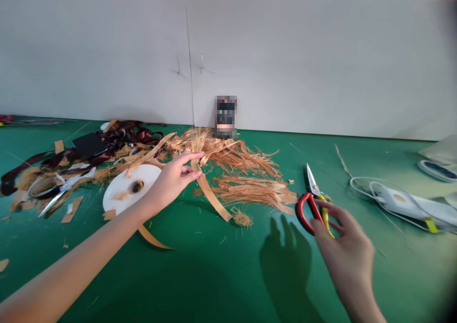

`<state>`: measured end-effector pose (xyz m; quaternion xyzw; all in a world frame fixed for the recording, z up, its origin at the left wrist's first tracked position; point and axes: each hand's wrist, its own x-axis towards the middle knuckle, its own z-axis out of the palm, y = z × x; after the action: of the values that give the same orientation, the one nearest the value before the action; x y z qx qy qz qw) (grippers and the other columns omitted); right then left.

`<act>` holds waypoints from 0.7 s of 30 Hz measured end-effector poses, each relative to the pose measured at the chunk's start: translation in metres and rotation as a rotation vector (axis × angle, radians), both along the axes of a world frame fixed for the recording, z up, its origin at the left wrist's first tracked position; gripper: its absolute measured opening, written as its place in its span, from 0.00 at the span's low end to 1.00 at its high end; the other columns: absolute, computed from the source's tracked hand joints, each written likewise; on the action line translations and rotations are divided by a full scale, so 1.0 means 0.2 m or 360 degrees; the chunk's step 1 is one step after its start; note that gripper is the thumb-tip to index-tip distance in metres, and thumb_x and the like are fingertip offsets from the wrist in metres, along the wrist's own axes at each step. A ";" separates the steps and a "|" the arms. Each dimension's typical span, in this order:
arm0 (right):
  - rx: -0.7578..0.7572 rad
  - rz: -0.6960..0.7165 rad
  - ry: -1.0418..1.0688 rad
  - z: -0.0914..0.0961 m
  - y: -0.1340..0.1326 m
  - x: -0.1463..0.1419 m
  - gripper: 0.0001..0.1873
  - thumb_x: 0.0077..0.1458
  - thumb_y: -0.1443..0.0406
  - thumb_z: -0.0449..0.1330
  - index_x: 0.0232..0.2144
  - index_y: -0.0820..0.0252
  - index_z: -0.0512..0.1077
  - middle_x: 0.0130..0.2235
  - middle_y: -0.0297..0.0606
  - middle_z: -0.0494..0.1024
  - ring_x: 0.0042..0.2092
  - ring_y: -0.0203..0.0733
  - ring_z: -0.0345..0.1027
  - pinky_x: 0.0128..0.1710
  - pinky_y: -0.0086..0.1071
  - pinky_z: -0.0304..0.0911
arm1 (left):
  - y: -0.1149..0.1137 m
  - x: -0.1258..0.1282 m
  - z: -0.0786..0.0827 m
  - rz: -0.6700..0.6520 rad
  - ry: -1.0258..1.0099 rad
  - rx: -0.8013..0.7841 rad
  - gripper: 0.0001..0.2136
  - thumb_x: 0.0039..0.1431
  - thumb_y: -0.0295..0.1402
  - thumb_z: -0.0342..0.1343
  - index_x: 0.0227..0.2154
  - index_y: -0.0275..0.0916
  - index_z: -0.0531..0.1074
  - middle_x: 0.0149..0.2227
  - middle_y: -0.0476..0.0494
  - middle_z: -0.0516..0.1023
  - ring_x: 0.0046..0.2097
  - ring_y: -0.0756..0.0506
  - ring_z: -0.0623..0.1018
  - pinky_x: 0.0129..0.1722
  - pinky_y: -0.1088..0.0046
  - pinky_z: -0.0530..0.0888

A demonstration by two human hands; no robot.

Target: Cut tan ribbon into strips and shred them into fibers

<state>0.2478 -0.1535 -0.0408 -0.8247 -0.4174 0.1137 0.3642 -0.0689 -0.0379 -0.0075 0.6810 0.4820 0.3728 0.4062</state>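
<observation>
My left hand pinches a tan ribbon strip between thumb and fingertips. One end of the strip is frayed into threads above the hand; the other hangs down towards the green table. My right hand has its thumb and fingers at the red and yellow handles of a pair of scissors, whose blades point away from me. Frayed ribbon pieces lie in a heap between both hands. A small ball of fibre rests near the strip's lower end. Beneath my left wrist sits a white spool.
Dark brown ribbon lies tangled at the left, with a black flat object on it. A blade sticks out nearby. A phone-like device, pixelated, leans on the white partition. A white power strip and cable lie right.
</observation>
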 end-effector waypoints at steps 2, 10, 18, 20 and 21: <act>-0.0073 -0.0179 -0.0327 0.00 0.02 0.09 0.33 0.47 0.55 0.51 0.53 0.66 0.66 0.56 0.58 0.66 0.61 0.65 0.54 0.59 0.53 0.48 | 0.01 -0.02 0.01 -0.0086 0.0041 -0.0030 0.21 0.55 0.32 0.59 0.53 0.44 0.68 0.61 0.43 0.67 0.41 0.46 0.78 0.45 0.62 0.77; -0.0819 0.0127 -0.0347 -0.08 0.24 0.41 0.12 0.43 0.56 0.62 0.18 0.57 0.67 0.21 0.44 0.73 0.30 0.55 0.72 0.31 0.43 0.64 | 0.06 -0.05 0.10 -0.0298 0.0288 0.0004 0.25 0.51 0.31 0.60 0.54 0.47 0.69 0.63 0.42 0.63 0.34 0.48 0.77 0.41 0.60 0.78; -0.0825 0.0267 -0.0237 -0.04 0.26 0.47 0.29 0.48 0.53 0.60 0.02 0.48 0.57 0.13 0.44 0.68 0.17 0.44 0.63 0.23 0.42 0.58 | 0.06 -0.01 0.10 -0.0304 0.0245 0.0124 0.26 0.53 0.30 0.60 0.56 0.51 0.66 0.65 0.40 0.60 0.31 0.48 0.78 0.36 0.60 0.79; -0.0749 0.0237 -0.0264 -0.03 0.23 0.47 0.29 0.48 0.54 0.60 0.02 0.47 0.57 0.13 0.44 0.67 0.17 0.44 0.62 0.24 0.44 0.58 | 0.07 -0.01 0.09 -0.0293 0.0257 0.0169 0.27 0.53 0.31 0.60 0.57 0.52 0.65 0.66 0.40 0.59 0.30 0.48 0.78 0.35 0.60 0.79; -0.0710 0.0205 -0.0292 -0.01 0.21 0.45 0.28 0.47 0.54 0.62 0.03 0.47 0.56 0.13 0.43 0.65 0.16 0.44 0.60 0.23 0.44 0.57 | 0.07 -0.01 0.10 -0.0290 0.0265 0.0189 0.27 0.53 0.31 0.60 0.57 0.52 0.65 0.66 0.40 0.59 0.30 0.49 0.78 0.35 0.60 0.79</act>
<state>0.3387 -0.1118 -0.0433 -0.8633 -0.4649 0.1508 0.1257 -0.0718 -0.0241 0.0118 0.7733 0.4274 0.3046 0.3559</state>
